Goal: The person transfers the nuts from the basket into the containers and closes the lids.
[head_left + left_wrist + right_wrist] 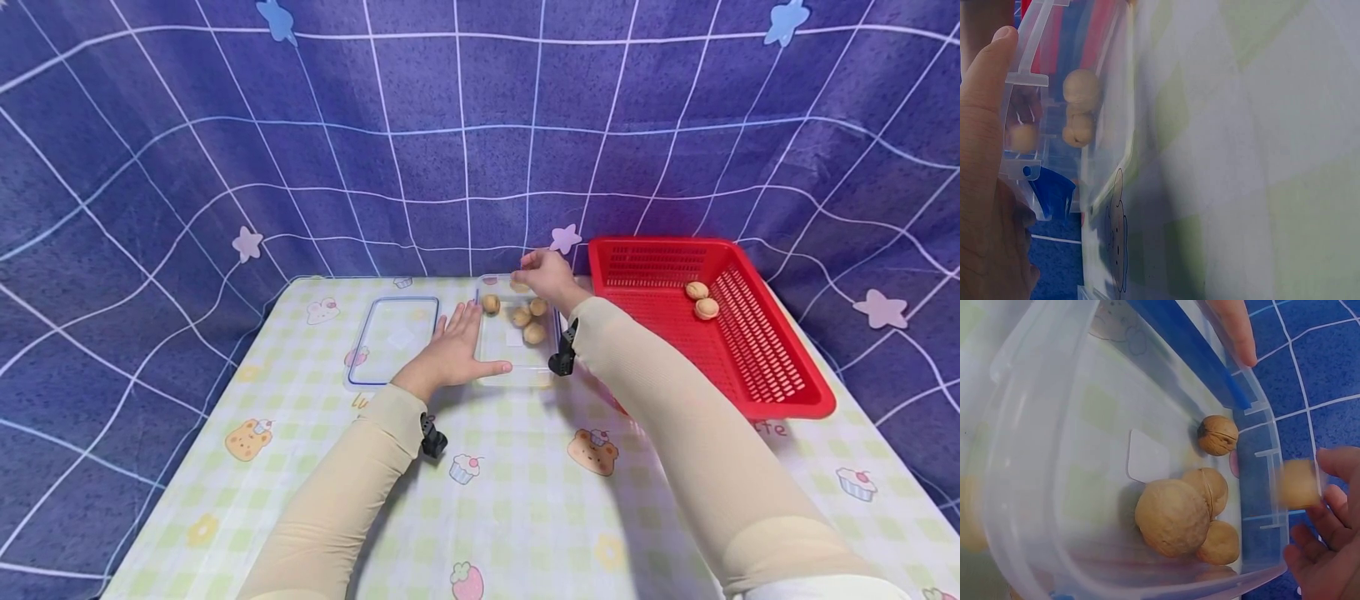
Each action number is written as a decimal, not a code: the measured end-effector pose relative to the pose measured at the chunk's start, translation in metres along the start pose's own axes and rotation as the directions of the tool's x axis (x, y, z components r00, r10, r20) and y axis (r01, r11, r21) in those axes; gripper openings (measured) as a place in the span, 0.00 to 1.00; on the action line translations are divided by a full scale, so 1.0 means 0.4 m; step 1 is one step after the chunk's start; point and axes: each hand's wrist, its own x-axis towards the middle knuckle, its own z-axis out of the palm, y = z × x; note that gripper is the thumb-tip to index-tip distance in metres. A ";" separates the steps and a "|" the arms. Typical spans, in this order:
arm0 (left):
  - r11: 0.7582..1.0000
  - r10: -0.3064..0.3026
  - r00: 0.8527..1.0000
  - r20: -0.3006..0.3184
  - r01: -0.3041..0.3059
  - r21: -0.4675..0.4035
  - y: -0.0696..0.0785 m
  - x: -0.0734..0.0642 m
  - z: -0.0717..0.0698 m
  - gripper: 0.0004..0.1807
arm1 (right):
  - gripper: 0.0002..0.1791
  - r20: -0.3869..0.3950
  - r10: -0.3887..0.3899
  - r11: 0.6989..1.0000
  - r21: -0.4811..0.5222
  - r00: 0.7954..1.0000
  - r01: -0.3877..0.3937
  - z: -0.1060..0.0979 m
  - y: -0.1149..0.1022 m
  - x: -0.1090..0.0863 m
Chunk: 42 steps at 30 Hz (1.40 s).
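Observation:
Several walnuts (1172, 517) lie in a clear plastic box (498, 367) on the table. My left hand (452, 348) rests against the box's left side, fingers spread, thumb along the near rim. A blue clip flap (1052, 192) shows on the box wall beside it. My right hand (550, 277) is over the far edge of the box, its fingers parted in the right wrist view. Just off those fingertips is a blurred walnut (1299, 483), apparently loose from them. In the head view, the right hand partly covers the box's far right corner.
A clear lid with a blue seal (393, 342) lies left of the box. To the right, a red plastic basket (795, 408) holds two walnuts (702, 301). A blue grid-patterned curtain (420, 158) hangs behind the checked tablecloth (525, 517).

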 end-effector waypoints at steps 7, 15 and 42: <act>1.000 -0.007 1.000 -0.002 0.007 -0.016 0.003 -0.001 -0.002 0.69 | 0.18 -0.033 0.014 0.999 0.046 0.999 -0.013 -0.009 -0.003 0.002; 1.000 0.003 1.000 -0.018 -0.003 -0.003 0.000 0.000 0.003 0.69 | 0.19 -0.066 0.005 0.992 0.130 0.998 0.004 -0.051 -0.018 0.015; 1.000 -0.010 1.000 -0.006 0.010 -0.004 -0.003 0.005 0.009 0.68 | 0.20 -0.273 0.032 0.958 0.284 0.961 0.049 -0.334 0.049 0.000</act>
